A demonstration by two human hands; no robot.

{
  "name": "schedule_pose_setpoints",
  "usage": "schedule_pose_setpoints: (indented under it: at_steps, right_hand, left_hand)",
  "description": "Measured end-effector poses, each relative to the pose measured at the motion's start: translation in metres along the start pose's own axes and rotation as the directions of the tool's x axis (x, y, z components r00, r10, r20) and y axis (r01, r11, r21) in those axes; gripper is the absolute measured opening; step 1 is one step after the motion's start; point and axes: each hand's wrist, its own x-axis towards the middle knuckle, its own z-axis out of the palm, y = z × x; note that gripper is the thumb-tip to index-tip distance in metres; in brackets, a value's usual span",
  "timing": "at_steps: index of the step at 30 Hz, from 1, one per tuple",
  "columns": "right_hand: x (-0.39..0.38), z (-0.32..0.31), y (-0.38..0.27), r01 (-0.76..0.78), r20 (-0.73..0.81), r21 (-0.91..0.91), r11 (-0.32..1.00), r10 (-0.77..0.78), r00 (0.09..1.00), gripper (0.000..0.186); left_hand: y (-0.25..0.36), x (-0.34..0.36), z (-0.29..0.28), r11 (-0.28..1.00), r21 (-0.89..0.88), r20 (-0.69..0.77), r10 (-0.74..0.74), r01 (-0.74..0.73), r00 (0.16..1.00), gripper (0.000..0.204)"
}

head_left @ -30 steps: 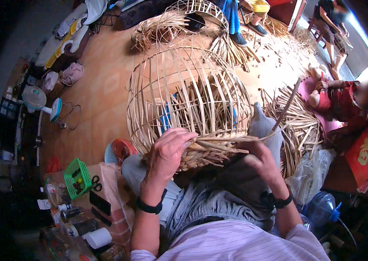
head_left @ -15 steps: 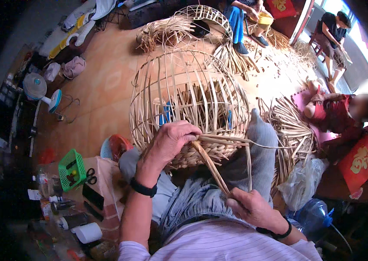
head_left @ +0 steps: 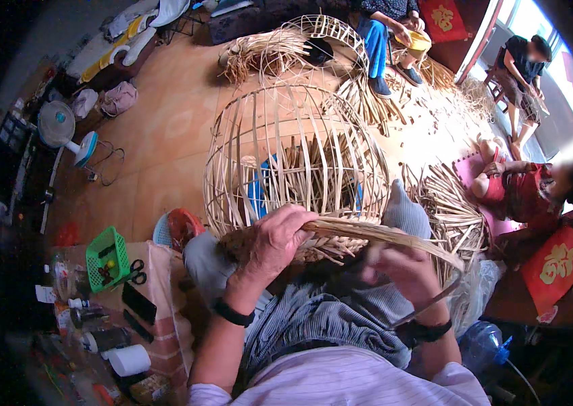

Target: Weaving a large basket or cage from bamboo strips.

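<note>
You have the cane-ribbed basket frame, the largest item, at the centre, with a plaited band along its near side. To its right lies a heap of dried stalks. A long dried strand runs rightward from the band, passes on the far side of your right hand and curls back nearer across that wrist. Your left hand is at the band, grip narrow, thumb and fingers pinching the strand's left part. Your right hand is blurred; whether it holds anything cannot be determined. At near left you have a green plastic basket, a flat black slab and dark-handled scissors just beside the green basket.
</note>
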Motion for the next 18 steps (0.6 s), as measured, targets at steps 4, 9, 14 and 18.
schedule_pose_setpoints:
  at_steps: [4, 9, 14, 18]
  right_hand:
    - [0.038, 0.038, 0.016, 0.262, 0.088, -0.455, 0.851, -0.250, 0.964, 0.027]
    - [0.083, 0.041, -0.008, 0.320, -0.080, -0.415, 0.851, -0.385, 0.920, 0.020]
    - [0.132, 0.050, -0.032, 0.248, -0.022, -0.263, 0.932, -0.262, 0.965, 0.029]
    - [0.141, 0.051, -0.034, 0.324, 0.194, -0.829, 0.455, -0.310, 0.931, 0.022]
  left_hand:
    - [-0.002, 0.004, 0.001, 0.996, -0.050, 0.020, -0.073, 0.074, 0.997, 0.041]
    - [0.006, -0.003, 0.016, 0.989, 0.063, -0.088, -0.131, 0.137, 0.987, 0.070]
    - [0.023, -0.006, 0.031, 0.857, 0.513, -0.005, -0.051, 0.046, 0.999, 0.072]
    - [0.026, -0.005, 0.036, 0.693, 0.719, 0.019, 0.036, -0.039, 0.999, 0.045]
